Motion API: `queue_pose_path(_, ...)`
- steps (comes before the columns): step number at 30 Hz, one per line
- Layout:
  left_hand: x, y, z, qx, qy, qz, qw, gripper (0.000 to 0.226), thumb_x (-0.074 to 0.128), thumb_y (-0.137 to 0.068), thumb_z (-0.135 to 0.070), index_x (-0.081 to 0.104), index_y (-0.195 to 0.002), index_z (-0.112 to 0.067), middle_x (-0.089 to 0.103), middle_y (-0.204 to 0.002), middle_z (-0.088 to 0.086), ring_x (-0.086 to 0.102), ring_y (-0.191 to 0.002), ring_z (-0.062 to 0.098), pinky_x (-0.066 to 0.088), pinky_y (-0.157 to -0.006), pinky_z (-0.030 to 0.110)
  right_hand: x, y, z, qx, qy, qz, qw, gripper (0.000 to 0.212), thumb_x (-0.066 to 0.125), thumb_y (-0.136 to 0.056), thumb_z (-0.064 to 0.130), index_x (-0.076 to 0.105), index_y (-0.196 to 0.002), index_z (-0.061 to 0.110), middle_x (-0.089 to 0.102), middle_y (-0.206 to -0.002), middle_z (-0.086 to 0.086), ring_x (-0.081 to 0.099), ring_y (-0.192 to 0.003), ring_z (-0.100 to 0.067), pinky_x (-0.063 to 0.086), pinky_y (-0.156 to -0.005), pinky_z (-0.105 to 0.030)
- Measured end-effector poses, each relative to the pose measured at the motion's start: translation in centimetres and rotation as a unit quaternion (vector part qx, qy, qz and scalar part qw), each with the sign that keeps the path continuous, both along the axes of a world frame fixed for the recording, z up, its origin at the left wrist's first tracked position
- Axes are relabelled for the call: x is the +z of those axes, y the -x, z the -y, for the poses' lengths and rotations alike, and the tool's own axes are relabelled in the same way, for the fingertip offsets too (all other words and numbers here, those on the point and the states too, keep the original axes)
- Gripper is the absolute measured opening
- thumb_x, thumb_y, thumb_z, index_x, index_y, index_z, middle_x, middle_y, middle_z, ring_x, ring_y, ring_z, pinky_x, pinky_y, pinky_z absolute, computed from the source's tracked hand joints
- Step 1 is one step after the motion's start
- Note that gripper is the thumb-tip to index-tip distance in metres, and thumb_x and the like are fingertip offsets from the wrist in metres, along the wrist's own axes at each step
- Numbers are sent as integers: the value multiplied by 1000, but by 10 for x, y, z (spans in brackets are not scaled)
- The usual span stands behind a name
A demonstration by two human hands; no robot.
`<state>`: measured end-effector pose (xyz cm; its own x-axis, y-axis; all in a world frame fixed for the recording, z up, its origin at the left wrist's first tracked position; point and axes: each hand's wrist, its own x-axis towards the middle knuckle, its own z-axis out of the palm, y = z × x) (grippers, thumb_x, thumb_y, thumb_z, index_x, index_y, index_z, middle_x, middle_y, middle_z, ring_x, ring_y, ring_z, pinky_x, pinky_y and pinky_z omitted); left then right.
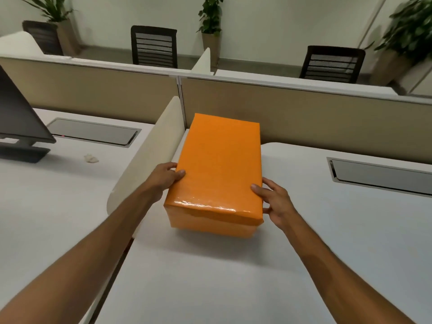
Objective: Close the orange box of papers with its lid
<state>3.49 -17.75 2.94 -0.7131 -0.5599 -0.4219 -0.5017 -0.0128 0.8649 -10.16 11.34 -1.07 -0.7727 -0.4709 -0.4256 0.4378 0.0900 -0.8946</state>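
Observation:
An orange box [210, 224] stands on the white desk [233, 277], its long side running away from me. The orange lid [219, 164] sits on top and covers it, so the papers inside are hidden. A strip of clear tape shines along the lid's near edge. My left hand [164, 178] grips the lid's left side near the front corner, thumb on top. On the opposite side, my right hand [274, 199] holds the lid's right edge, thumb on top and fingers down the side.
A cream divider panel [149, 148] stands just left of the box. A beige partition wall [304, 118] runs behind it. A monitor [16, 120] is on the left desk. Cable hatches [383, 176] are set into the desks. Chairs and plants stand beyond.

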Motion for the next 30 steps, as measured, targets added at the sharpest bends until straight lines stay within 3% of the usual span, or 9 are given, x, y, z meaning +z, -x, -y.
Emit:
queue_pose_path(4, -6, 17, 28, 12, 2, 13, 1000, 48, 61, -94, -22, 50, -139, -11, 59, -133, 13, 58, -115, 34, 46, -101, 51, -7, 12, 33, -10, -1, 3, 1000, 78, 83, -75, 32, 46, -143, 25, 66, -118, 3, 64, -106, -27, 57, -77, -49)
queue_pose_path(10, -15, 34, 55, 24, -5, 9, 1000, 37, 58, -96, -18, 56, -132, -10, 63, -120, 10, 62, -90, 20, 47, -82, 40, -18, 27, 63, -12, -9, 0, 1000, 76, 82, -75, 34, 47, -142, 27, 64, -120, 2, 63, -106, -26, 57, -80, -51)
queue_pose_path(16, -12, 46, 68, 22, -3, 14, 1000, 42, 56, -97, -22, 52, -137, -12, 60, -127, 10, 58, -106, 28, 47, -91, 45, -20, 41, 79, -17, -15, 0, 1000, 73, 80, -78, 31, 46, -143, 26, 63, -123, 0, 63, -107, -27, 55, -85, -54)
queue_pose_path(21, -11, 50, 73, 20, 0, 24, 1000, 46, 57, -96, -24, 48, -141, -13, 57, -135, 12, 57, -115, 32, 45, -100, 52, -22, 48, 84, -9, -21, -4, 1000, 72, 79, -78, 34, 46, -141, 28, 64, -120, 2, 63, -105, -24, 57, -75, -46)
queue_pose_path(26, -9, 53, 70, 29, 6, 30, 999, 44, 55, -97, -22, 50, -139, -11, 58, -135, 14, 58, -107, 30, 46, -92, 47, -19, 49, 86, 6, -48, -30, 998, 68, 75, -82, 38, 45, -141, 27, 61, -124, 0, 63, -101, -20, 57, -69, -40)
queue_pose_path(30, -4, 51, 59, 27, 89, 48, 995, 52, 54, -97, -27, 43, -144, -10, 55, -139, 16, 56, -117, 35, 45, -99, 48, -15, 48, 88, 8, -99, -73, 992, 63, 70, -86, 42, 45, -141, 25, 58, -132, -3, 61, -111, -28, 54, -90, -55)
